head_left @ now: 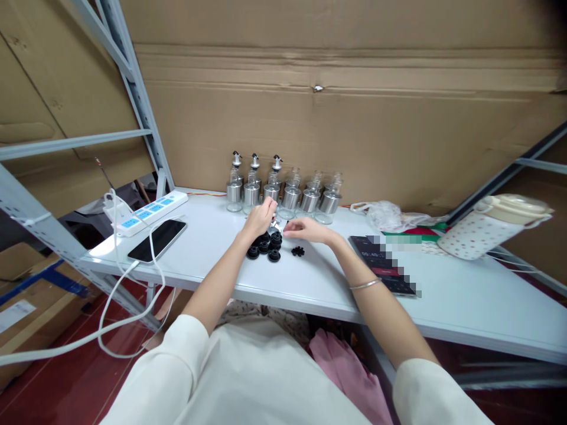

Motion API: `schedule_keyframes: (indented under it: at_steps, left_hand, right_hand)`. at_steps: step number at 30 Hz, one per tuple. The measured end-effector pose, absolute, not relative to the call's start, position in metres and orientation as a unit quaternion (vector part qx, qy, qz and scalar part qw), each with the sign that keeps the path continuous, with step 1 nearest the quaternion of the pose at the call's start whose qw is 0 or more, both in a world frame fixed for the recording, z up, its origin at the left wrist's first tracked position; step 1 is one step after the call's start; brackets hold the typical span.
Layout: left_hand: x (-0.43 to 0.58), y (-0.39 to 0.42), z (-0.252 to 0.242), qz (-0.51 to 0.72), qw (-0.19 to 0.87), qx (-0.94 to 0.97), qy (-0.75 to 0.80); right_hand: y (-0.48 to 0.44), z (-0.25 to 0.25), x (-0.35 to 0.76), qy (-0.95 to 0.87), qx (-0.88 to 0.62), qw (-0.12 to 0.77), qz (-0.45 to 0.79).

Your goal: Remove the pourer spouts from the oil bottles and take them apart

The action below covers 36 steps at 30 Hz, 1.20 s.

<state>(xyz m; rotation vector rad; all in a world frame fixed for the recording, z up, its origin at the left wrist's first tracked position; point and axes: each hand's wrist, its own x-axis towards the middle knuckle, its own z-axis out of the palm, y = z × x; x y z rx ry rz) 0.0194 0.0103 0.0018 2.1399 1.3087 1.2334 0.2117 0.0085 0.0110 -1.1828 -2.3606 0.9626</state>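
Head view shows me both hands over a white table (212, 268). My left hand (259, 219) is curled, its fingers pinching a small silvery pourer (274, 224) just above a cluster of black stoppers (266, 245). My right hand (308, 229) lies low beside it, fingertips drawn together near that same pourer; whether they actually grip it I cannot tell. One stopper (297, 251) sits apart, just below the right hand. Behind the hands stands a row of glass bottles (283, 192) with metal bands, three at the left already capped with pourers. At left lie a power strip (148, 213) and a phone (158, 239); at right a dark tablet (381, 265), a plastic bag (385, 213) and a dotted jug (491, 227).
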Motion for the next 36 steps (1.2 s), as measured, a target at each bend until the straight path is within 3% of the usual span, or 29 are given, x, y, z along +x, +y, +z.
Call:
schedule_keyframes:
  at_steps: [3, 11, 26, 36]
  left_hand:
    - [0.023, 0.011, 0.000, 0.450, 0.173, 0.759, 0.438]
    - [0.029, 0.008, 0.004, 0.464, 0.195, 0.740, 0.445]
    - [0.024, 0.009, 0.003, 0.474, 0.176, 0.772, 0.386]
    - [0.024, 0.003, 0.008, 0.477, 0.063, 0.780, 0.400]
  right_hand:
    - [0.005, 0.009, 0.198, -0.819, -0.407, 0.282, 0.291]
    - [0.007, -0.007, 0.180, -0.763, -0.395, 0.430, 0.276]
    - [-0.003, 0.009, 0.176, -0.671, -0.394, 0.474, 0.414]
    - [0.000, 0.019, 0.158, -0.530, -0.429, 0.538, 0.495]
